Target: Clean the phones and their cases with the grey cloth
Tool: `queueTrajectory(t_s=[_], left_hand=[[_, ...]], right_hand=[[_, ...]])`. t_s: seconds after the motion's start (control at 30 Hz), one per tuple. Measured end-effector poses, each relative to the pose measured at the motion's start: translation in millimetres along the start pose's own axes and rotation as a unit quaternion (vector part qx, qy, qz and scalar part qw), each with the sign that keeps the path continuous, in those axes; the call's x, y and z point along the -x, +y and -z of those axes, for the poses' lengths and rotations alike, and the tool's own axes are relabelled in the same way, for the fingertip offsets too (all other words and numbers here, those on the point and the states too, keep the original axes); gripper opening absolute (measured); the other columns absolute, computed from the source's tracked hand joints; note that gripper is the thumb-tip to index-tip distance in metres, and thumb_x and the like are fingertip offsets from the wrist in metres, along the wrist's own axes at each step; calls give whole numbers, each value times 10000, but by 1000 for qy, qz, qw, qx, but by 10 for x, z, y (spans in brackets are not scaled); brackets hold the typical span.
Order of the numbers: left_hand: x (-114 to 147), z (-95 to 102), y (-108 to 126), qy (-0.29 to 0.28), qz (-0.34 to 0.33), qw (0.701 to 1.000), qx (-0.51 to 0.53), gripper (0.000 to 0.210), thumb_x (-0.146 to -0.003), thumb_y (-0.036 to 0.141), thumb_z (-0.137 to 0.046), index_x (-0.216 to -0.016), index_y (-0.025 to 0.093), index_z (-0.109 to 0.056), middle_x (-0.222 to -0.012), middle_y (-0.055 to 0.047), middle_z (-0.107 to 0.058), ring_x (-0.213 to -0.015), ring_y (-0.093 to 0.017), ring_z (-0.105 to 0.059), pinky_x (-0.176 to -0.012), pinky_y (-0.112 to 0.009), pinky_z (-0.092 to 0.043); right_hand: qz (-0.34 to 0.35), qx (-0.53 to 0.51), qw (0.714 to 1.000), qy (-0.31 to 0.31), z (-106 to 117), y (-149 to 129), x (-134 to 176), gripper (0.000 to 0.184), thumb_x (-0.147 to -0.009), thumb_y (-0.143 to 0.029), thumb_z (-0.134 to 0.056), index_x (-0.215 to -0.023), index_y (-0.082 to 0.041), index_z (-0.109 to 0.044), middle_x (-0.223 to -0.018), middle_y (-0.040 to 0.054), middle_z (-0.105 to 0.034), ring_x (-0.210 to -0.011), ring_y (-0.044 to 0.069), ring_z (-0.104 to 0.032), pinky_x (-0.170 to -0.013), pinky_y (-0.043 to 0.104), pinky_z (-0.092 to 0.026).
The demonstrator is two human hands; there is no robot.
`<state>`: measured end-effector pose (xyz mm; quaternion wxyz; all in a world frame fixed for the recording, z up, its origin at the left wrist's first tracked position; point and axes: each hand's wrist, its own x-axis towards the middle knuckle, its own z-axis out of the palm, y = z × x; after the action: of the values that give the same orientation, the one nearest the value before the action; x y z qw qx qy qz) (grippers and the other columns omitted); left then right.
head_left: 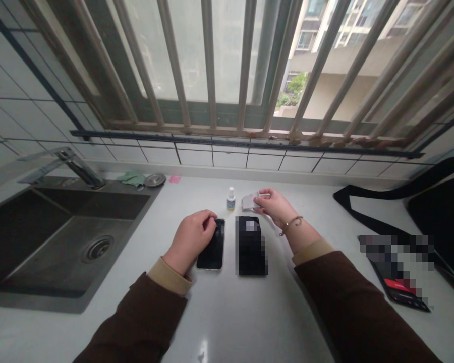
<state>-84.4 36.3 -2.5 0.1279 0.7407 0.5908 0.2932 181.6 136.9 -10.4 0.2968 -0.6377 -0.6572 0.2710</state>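
Observation:
A black phone (213, 249) lies face up on the white counter (227, 312). My left hand (192, 240) rests on its upper left part, fingers curled over the top edge. A second dark flat device (251, 246), partly blurred, lies just to the right of the phone. My right hand (275, 206) pinches a small grey cloth (248, 201) lying on the counter behind that device. A small white bottle (231, 198) with a blue and yellow label stands upright just left of the cloth.
A steel sink (56, 242) with a tap (73, 164) fills the left. A green rag (133, 178) and a drain plug (155, 179) lie behind it. A black bag (431, 206) and a dark red-marked packet (399, 285) sit at right. A barred window is behind.

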Motion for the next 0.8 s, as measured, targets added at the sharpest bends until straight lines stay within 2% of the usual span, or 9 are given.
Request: queueTrajectory(t_s=[0.1,0.17,0.27,0.33,0.4,0.43,0.5,0.6,0.8], left_hand=[[-2,-15,-16,-10,18,999,-31,221,-1011,252,-546,-1025,209,-763,-1001,-88,-784,-905,-248,-729,-853,-363,-545],[32,-29,-6,-13,41,997,-60,283,-1022,376,-592,-1166,186,-744,-1091,-133,-757,-964,-290,-731,-889,-398,-547],[127,-54,65,-36,82,987,-136,713,-942,646,-694,-1449,153,-606,-1233,-201,-683,-1058,-375,-726,-923,-446,-549],[188,-77,143,-68,92,978,-172,853,-896,710,-722,-1517,154,-540,-1233,-205,-654,-1065,-398,-725,-922,-449,-551],[226,-108,227,-94,90,974,-187,830,-909,664,-730,-1528,152,-522,-1217,-200,-637,-1053,-402,-725,-920,-448,-550],[235,-125,267,-100,91,972,-193,802,-919,621,-734,-1528,146,-520,-1217,-201,-629,-1049,-404,-724,-920,-449,-548],[238,-161,336,-100,101,969,-203,765,-924,549,-741,-1522,126,-519,-1222,-210,-615,-1053,-415,-719,-918,-457,-544],[230,-211,421,-94,112,968,-202,756,-906,507,-760,-1502,106,-525,-1220,-218,-609,-1058,-419,-710,-908,-460,-542],[220,-315,582,-103,96,971,-195,757,-917,498,-757,-1519,106,-518,-1242,-223,-614,-1082,-400,-699,-930,-452,-545]], right_hand=[[-6,61,998,9,10,-7,125,197,-961,-225,-711,-1130,-181,-621,-984,109,-751,-936,266,-759,-898,414,-609],[3,110,993,34,30,-41,295,255,-970,-242,-699,-1197,-154,-624,-1166,196,-712,-1138,339,-702,-1036,487,-532],[21,158,986,37,-91,-186,643,361,-993,-392,-690,-1256,-152,-629,-1269,248,-644,-1209,398,-632,-1055,533,-497],[35,178,983,23,-269,-314,868,467,-957,-523,-727,-1289,-207,-637,-1292,233,-634,-1198,412,-607,-983,533,-538],[48,230,972,10,-447,-423,1025,569,-923,-522,-767,-1391,-248,-596,-1450,254,-565,-1215,427,-565,-879,535,-582],[42,250,967,4,-511,-460,1070,562,-922,-466,-768,-1412,-260,-583,-1529,252,-514,-1234,432,-544,-842,533,-595],[29,268,963,-6,-565,-497,1104,481,-924,-354,-734,-1373,-240,-606,-1540,255,-496,-1234,435,-531,-800,532,-610],[12,272,962,-10,-497,-478,1088,394,-914,-266,-693,-1300,-206,-643,-1427,252,-550,-1190,428,-547,-791,530,-615],[-8,280,960,-16,-390,-413,1125,434,-945,-328,-696,-1348,-178,-635,-1382,254,-555,-1179,441,-562,-802,537,-606]])
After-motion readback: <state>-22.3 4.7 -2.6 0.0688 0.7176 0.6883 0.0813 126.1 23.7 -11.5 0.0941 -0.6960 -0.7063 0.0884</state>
